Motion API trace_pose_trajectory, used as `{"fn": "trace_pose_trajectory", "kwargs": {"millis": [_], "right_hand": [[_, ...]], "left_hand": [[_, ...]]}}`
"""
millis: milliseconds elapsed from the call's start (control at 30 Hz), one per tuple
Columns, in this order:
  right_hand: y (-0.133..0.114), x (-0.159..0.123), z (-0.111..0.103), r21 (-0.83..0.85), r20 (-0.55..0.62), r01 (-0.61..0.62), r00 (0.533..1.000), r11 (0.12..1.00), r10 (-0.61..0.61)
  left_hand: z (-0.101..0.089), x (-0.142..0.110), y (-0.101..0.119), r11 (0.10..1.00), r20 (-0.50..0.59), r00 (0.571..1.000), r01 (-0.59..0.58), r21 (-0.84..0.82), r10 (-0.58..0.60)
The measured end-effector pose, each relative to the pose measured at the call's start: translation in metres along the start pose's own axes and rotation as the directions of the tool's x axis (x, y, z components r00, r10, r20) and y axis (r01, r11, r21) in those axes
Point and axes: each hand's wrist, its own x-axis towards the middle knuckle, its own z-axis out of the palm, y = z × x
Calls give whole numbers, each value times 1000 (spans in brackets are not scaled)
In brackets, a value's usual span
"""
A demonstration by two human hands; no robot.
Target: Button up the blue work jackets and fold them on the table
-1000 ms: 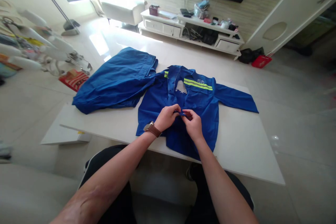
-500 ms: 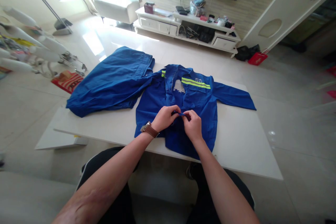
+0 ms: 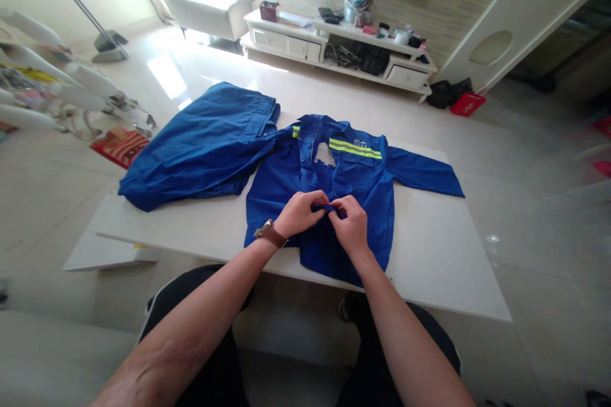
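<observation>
Jacket (image 3: pixel 353 183) on tabletop (image 3: pixel 443 254), hem at near edge, around its middle. Probably light, soft, floppy, not fragile, little slip; take hold at front edges. Left hand (image 3: pixel 303 213) and right hand (image 3: pixel 351 222) nearly meet, angled inward, fingers bent, both pinching its front cloth. Collar toward far edge.

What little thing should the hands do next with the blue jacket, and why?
Probably bring the two front edges of the blue jacket together where they are being pinched. The left hand and right hand meet at the middle of its front, both gripping cloth, and the jacket gapes open just above them. Whether a button is there is hidden by the fingers.
</observation>
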Motion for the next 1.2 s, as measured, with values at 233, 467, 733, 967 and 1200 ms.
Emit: {"fn": "trace_pose_trajectory", "kwargs": {"millis": [233,467,733,967,1200], "right_hand": [[-1,2,-7,183,79,12,997,983,-27],[12,9,-5,364,238,-388,918,847,318],[13,5,-10,327,62,-305,951,894,302],[26,-7,-31,131,338,-146,936,981,95],[54,-60,-38,-471,680,20,645,882,349]], "left_hand": [[0,1,-1,994,-88,995,33,-100,-42],[-2,1,2,996,-76,996,42,-78,-48],[-11,-3,9,998,10,998,-65,20,65],[-37,-13,-1,946,-18,996,-78,315,88],[-66,-46,-28,889,-26,999,36,457,-27]]}}
